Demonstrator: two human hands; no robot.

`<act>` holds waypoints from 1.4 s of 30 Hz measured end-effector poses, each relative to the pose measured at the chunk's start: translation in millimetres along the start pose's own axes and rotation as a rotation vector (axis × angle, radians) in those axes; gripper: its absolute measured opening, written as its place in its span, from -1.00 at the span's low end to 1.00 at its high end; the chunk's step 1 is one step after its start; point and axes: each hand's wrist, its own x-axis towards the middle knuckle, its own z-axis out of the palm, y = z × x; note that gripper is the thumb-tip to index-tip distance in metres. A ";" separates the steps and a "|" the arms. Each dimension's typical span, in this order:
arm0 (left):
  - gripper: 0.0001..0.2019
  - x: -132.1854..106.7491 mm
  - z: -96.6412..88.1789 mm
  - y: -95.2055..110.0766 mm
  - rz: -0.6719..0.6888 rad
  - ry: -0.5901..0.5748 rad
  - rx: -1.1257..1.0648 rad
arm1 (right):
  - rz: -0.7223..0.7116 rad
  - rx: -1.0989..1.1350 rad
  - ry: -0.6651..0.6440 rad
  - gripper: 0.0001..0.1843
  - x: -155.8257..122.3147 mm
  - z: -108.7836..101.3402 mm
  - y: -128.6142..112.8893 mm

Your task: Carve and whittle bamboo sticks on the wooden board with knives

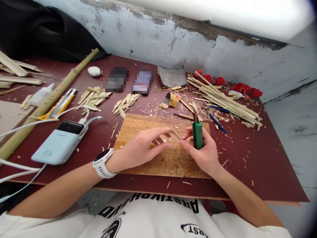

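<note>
Over a scuffed wooden board [143, 123], my right hand [204, 153] is wrapped round a green-handled knife [198, 135], its dark blade pointing up and away from me. The thumb and a finger of the same hand also pinch the near end of a thin bamboo strip [176, 135]. My left hand [141, 145] is held over the board with thumb and fingers apart; its fingertips reach the strip's far end, and I cannot tell whether they touch it. A small pale piece [152, 144] shows under the left palm, partly hidden.
Bamboo slivers [126, 103] lie in piles beyond the board. Long bamboo strips [223, 96], red flowers [220, 81] and blue-handled pliers [218, 123] are at the right. To the left are a power bank [59, 142] with cables, a yellow utility knife [61, 102] and a bamboo pole [66, 79].
</note>
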 end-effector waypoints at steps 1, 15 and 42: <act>-0.64 -0.3 0.0 0.4 0.014 0.024 0.002 | -0.002 0.019 -0.012 -0.57 -0.7 1.1 -0.7; -0.75 -3.8 -7.2 -4.4 0.321 -0.020 0.344 | -0.018 0.108 -0.023 -0.54 -4.0 2.4 0.1; -0.84 -3.1 5.3 8.8 0.004 -0.023 -0.057 | -0.105 0.052 0.023 -0.59 -7.8 4.7 3.3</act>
